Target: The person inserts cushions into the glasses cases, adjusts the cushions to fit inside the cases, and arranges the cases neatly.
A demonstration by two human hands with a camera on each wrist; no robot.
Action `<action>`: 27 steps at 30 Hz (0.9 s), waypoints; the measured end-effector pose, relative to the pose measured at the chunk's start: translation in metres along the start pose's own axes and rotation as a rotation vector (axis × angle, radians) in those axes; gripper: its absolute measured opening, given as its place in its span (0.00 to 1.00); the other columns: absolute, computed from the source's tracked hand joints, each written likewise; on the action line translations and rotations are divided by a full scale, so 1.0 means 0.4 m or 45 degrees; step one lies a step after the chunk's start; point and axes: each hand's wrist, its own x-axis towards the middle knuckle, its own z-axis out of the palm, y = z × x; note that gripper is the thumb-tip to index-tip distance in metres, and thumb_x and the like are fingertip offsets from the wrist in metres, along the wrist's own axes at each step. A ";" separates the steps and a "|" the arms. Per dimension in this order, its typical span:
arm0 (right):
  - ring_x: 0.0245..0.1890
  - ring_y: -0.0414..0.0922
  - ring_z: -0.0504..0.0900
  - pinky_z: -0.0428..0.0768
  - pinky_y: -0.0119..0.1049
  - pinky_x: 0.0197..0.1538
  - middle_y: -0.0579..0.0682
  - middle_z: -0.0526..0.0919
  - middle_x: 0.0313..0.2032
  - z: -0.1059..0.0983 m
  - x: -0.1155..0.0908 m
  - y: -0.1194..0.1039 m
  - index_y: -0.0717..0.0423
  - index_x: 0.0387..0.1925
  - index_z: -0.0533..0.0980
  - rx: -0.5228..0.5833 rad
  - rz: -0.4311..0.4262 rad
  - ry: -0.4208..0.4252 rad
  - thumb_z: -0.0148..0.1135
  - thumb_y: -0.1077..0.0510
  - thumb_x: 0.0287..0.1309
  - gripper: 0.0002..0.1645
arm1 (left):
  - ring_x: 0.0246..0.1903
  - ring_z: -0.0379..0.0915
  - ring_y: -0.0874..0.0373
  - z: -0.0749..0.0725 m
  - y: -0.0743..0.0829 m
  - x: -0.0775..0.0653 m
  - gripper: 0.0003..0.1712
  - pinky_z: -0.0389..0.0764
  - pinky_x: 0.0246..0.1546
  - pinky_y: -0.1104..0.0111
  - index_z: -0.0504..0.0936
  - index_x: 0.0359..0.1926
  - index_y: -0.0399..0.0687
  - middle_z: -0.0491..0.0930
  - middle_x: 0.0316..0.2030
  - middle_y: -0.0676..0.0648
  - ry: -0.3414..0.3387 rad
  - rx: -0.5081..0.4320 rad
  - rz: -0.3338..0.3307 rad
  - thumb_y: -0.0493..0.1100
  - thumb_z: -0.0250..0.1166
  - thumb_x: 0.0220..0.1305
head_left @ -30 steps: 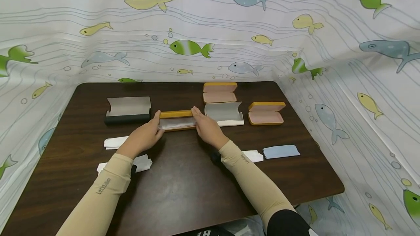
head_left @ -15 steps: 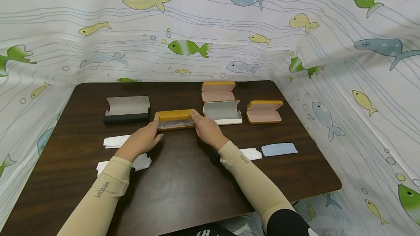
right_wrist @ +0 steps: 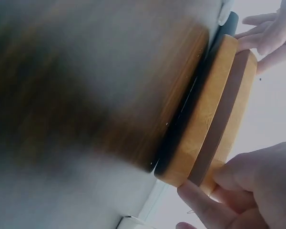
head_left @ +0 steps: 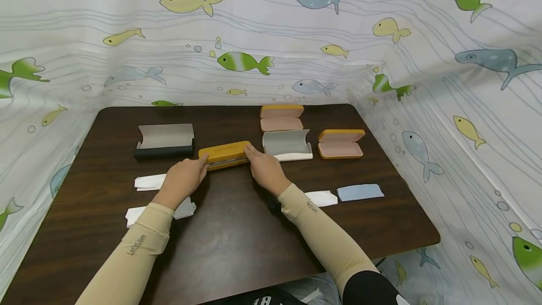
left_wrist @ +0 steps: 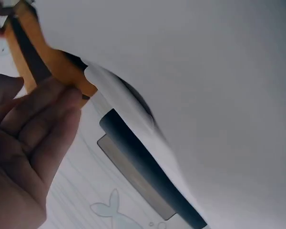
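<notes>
The left hand point(head_left: 185, 178) reached forward and inward, its grip holding the left end of the yellow case point(head_left: 224, 153) with bent fingers; in its own wrist view that hold was dim and partly hidden, so how firmly it pressed could not be told. The case sat at the middle of the tabletop point(head_left: 237, 229), slightly tilted, its lid lowered to a narrow gap. The right hand point(head_left: 268, 171) angled inward, its grip pinching the case's right end between thumb and fingers. Counted left to right, there lay two white cloths, one farther point(head_left: 149, 182) and one nearer point(head_left: 184, 209), partly behind the left arm; one open dark case point(head_left: 165, 147); two open pink-lined cases, one at the back point(head_left: 281, 125) and one at the right point(head_left: 341, 148); one open white case point(head_left: 290, 146) just before the back one; one white cloth by the right sleeve point(head_left: 323, 198); and one blue cloth point(head_left: 361, 192).
</notes>
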 end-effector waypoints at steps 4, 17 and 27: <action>0.20 0.43 0.78 0.74 0.34 0.23 0.47 0.73 0.68 0.006 -0.003 0.001 0.53 0.70 0.72 -0.018 0.018 0.014 0.59 0.60 0.70 0.28 | 0.11 0.56 0.58 0.008 -0.007 0.006 0.21 0.60 0.14 0.67 0.78 0.64 0.36 0.72 0.14 0.45 0.032 -0.128 -0.040 0.37 0.60 0.73; 0.30 0.45 0.87 0.78 0.38 0.25 0.47 0.77 0.65 0.013 -0.007 -0.004 0.53 0.68 0.74 -0.010 0.059 0.054 0.61 0.57 0.70 0.27 | 0.10 0.56 0.61 0.013 -0.019 0.020 0.19 0.61 0.13 0.70 0.82 0.60 0.36 0.74 0.14 0.48 0.138 -0.487 -0.251 0.36 0.58 0.72; 0.45 0.46 0.88 0.85 0.39 0.37 0.46 0.79 0.63 0.005 -0.003 0.000 0.53 0.64 0.79 0.061 0.087 0.005 0.60 0.56 0.71 0.22 | 0.42 0.86 0.44 -0.003 -0.040 0.030 0.18 0.84 0.39 0.62 0.83 0.58 0.35 0.86 0.47 0.35 0.062 -0.726 -0.432 0.39 0.57 0.75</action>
